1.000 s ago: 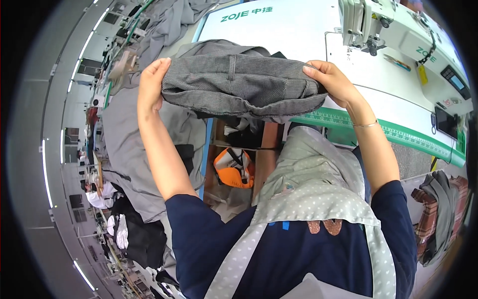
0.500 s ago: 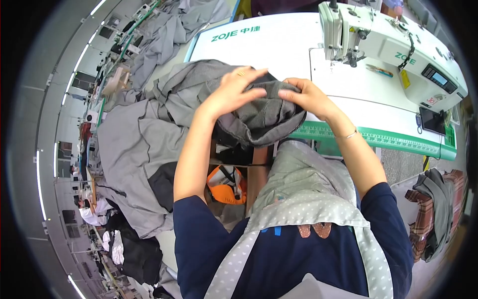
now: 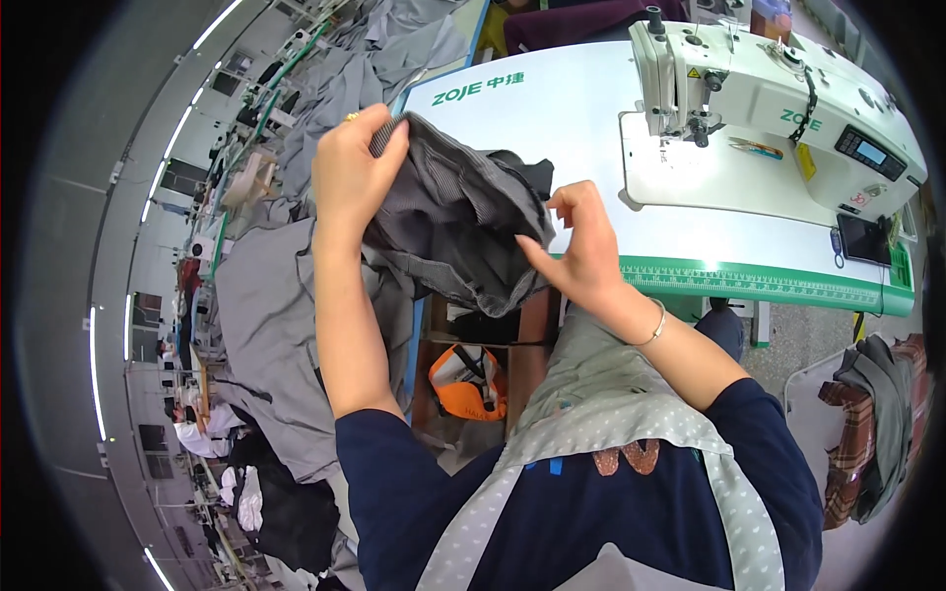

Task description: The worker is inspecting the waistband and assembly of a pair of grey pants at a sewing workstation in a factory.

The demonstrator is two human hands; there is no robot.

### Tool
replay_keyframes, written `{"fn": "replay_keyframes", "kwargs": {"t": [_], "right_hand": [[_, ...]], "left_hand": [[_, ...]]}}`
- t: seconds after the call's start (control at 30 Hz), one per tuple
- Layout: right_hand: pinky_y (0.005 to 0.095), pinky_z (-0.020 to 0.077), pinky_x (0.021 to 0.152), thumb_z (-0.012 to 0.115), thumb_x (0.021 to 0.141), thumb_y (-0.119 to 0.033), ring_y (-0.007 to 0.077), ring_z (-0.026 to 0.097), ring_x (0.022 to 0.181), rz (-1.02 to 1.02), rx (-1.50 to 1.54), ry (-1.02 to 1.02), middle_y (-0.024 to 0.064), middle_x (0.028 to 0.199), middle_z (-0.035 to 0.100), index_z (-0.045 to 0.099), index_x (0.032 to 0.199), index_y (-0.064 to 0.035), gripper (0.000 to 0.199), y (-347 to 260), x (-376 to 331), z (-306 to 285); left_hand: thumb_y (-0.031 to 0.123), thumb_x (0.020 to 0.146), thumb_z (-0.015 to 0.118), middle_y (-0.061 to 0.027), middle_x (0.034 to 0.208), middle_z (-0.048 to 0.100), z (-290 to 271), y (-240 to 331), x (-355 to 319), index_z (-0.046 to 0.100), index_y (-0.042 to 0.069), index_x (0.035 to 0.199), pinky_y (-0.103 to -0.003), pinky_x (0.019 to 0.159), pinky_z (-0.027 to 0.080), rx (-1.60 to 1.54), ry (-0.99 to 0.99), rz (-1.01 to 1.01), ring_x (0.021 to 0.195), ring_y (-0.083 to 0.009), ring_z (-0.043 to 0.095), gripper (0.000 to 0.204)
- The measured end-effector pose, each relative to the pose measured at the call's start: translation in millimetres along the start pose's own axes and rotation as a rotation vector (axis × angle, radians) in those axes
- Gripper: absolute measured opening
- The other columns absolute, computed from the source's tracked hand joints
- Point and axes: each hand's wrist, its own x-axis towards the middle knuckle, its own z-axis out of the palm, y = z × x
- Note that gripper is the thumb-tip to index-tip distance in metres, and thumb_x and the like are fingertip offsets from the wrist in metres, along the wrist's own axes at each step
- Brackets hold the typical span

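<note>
A dark grey garment (image 3: 448, 231) with a finely striped inner side is lifted over the table's near left corner, its round opening facing me. My left hand (image 3: 353, 163) is closed on the upper left rim of that opening, thumb over the cloth. At the opposite rim, my right hand (image 3: 583, 246) has its thumb and forefinger apart, with the thumb against the fabric. The garment's lower folds merge into a larger spread of grey cloth (image 3: 266, 295) on the left; where one piece stops is hidden.
A white sewing machine (image 3: 749, 108) stands at the right of the white table (image 3: 552, 89), with small snips (image 3: 757, 149) beside it. A green ruler strip (image 3: 729, 278) edges the table. Below lies an orange cap (image 3: 468, 384). Folded plaid and grey garments (image 3: 867, 424) hang at right.
My left hand has moved left and up, drawing the garment's rim with it. The opening now gapes wider. My right hand has shifted slightly lower, and its fingers are farther from the left hand.
</note>
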Motion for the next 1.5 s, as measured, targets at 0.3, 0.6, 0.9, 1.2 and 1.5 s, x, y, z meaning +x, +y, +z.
{"fn": "replay_keyframes", "kwargs": {"t": [0.3, 0.6, 0.9, 1.2, 1.5], "right_hand": [[0.0341, 0.0451, 0.064, 0.06, 0.063, -0.002, 0.0274, 0.053, 0.071, 0.377, 0.097, -0.229, 0.0133, 0.077, 0.052, 0.048, 0.084, -0.0026, 0.024, 53, -22, 8], [0.0237, 0.0467, 0.065, 0.047, 0.082, 0.006, 0.0115, 0.055, 0.076, 0.368, 0.325, 0.158, 0.0064, 0.085, 0.057, 0.047, 0.092, -0.0007, 0.012, 73, 16, -13], [0.0284, 0.0415, 0.061, 0.062, 0.08, -0.004, 0.0174, 0.046, 0.064, 0.236, 0.027, -0.002, 0.0107, 0.076, 0.05, 0.042, 0.105, -0.0031, 0.032, 61, 15, -6], [0.0223, 0.0462, 0.062, 0.061, 0.087, -0.023, 0.0062, 0.056, 0.068, 0.826, 0.772, -0.593, 0.0015, 0.08, 0.065, 0.065, 0.088, 0.0032, 0.026, 88, 10, -9], [0.0238, 0.0483, 0.07, 0.056, 0.091, -0.025, 0.0113, 0.061, 0.077, 1.093, 0.89, -0.446, 0.0073, 0.09, 0.067, 0.065, 0.093, 0.0015, 0.028, 85, -5, -1]], "left_hand": [[0.018, 0.078, 0.066, -0.0132, 0.066, 0.053, -31, -6, 0, 0.052, 0.003, 0.071, -0.037, 0.053, 0.039, 0.209, 0.338, 0.046, 0.059, -0.0324, 0.053, 0.022], [0.02, 0.079, 0.068, -0.0089, 0.075, 0.054, 1, -54, -53, 0.05, 0.005, 0.076, -0.037, 0.054, 0.042, 0.372, 0.36, 0.053, 0.065, -0.0303, 0.055, 0.023], [-0.01, 0.065, 0.053, -0.0106, 0.089, 0.063, 18, -66, -74, 0.034, 0.001, 0.067, -0.027, 0.067, 0.043, -0.039, 0.27, -0.055, 0.074, -0.0236, 0.057, 0.022], [0.002, 0.066, 0.041, 0.0044, 0.069, 0.047, 22, -107, -60, 0.053, 0.004, 0.077, -0.019, 0.056, 0.035, -0.893, -0.537, -0.611, 0.064, -0.0042, 0.043, 0.016], [0.017, 0.081, 0.052, 0.0062, 0.07, 0.051, 53, -120, -43, 0.057, 0.006, 0.078, -0.019, 0.06, 0.037, -0.758, -0.453, -0.59, 0.066, -0.0027, 0.046, 0.013]]}}
